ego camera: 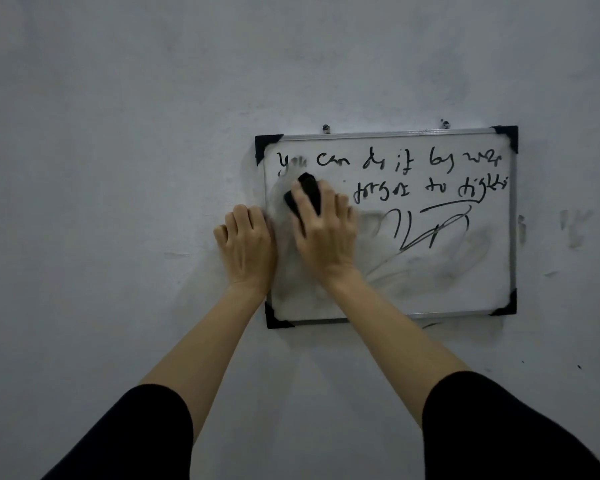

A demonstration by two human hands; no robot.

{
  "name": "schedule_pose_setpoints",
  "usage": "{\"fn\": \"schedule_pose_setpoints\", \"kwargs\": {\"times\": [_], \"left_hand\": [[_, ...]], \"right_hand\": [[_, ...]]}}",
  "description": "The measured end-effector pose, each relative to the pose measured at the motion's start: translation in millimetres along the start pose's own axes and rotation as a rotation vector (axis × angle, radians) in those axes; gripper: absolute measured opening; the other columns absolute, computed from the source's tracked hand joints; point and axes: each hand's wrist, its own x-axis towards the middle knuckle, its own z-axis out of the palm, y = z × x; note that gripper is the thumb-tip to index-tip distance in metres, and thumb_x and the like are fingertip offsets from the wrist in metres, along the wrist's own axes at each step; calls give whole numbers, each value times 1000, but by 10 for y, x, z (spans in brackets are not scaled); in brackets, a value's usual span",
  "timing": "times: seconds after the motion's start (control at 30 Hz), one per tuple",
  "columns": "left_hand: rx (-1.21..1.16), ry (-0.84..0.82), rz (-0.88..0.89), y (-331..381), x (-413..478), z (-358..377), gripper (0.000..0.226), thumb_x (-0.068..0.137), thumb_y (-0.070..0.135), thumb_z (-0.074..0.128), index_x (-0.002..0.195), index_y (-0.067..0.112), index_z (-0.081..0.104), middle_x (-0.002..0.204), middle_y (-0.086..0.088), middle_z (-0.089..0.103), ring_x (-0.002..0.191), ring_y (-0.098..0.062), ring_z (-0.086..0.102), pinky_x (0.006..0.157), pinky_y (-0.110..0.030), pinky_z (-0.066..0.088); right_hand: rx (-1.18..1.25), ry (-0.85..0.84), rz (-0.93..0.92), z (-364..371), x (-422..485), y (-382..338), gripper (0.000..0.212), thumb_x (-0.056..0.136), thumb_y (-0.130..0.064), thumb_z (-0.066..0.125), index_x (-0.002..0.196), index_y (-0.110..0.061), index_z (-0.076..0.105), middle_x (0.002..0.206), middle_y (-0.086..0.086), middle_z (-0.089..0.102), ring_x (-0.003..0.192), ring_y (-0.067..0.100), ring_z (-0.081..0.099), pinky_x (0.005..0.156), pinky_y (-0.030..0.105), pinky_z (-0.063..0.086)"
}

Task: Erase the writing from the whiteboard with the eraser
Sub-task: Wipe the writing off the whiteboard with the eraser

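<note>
- On the grey wall (153,133), right of centre in the head view, hangs the whiteboard (465,289), its long axis horizontal, with black plastic corners and a metal frame; two hooks (326,128) sit just above its top edge.
- Black writing (395,161) runs in two lines across the upper part of the board, with a looser scrawl (433,226) beneath; the first word at upper left is partly smeared.
- Grey smudges cover the left part and the lower middle of the board's surface.
- Right hand (326,233): closed around the eraser (307,195), fingers draped over it, pressing it against the board's upper-left area just below the first word.
- Eraser: black, oblong; its long axis is tilted, the upper end pointing up and slightly right toward the top line of writing, the lower end hidden under the fingers.
- Left hand (246,244): fingers curled loosely, holding nothing, resting against the wall and touching the board's left frame edge, just beside the right hand.
- Both forearms are bare; black sleeves (136,438) end near the elbows.
</note>
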Motion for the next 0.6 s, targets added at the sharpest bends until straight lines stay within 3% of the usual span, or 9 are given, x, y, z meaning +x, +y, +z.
{"fn": "schedule_pose_setpoints", "kwargs": {"times": [0.13,0.27,0.33,0.47,0.53,0.6], "left_hand": [[-7,8,3,11,-3,9,18,95,17,46,80,7,49,80,-12,48,68,-26,42,62,-36,26],[-53,11,2,9,-11,17,17,95,16,46,81,7,49,81,-12,47,69,-27,41,64,-35,24],[-63,17,0,5,-14,22,16,95,15,47,81,7,49,80,-12,47,68,-26,41,63,-35,24],[-52,15,15,-25,-18,16,17,95,16,46,81,7,49,80,-13,46,68,-26,41,62,-37,26],[-54,8,7,-23,-22,7,17,95,18,46,82,7,50,81,-13,47,69,-27,41,64,-36,25],[-54,0,-9,-15,-27,1,16,94,18,48,83,7,50,82,-13,47,70,-27,42,64,-36,25]], "right_hand": [[-53,79,264,-55,141,409,36,93,-33,59,126,-19,64,121,18,59,101,31,51,75,43,51],[-47,108,475,-26,212,272,35,93,-33,62,125,-19,64,127,16,57,104,30,47,76,44,52],[-18,92,370,14,121,96,36,91,-31,65,125,-19,65,128,15,59,104,29,47,77,44,51],[-60,31,-52,-34,-120,125,35,90,-25,66,124,-19,67,125,14,63,93,28,50,70,40,47],[-70,34,-85,-82,-82,348,35,94,-30,60,127,-19,65,127,13,62,96,27,48,72,38,44],[-84,49,53,-123,-28,571,37,95,-34,57,128,-19,64,129,13,60,99,27,45,75,39,45]]}}
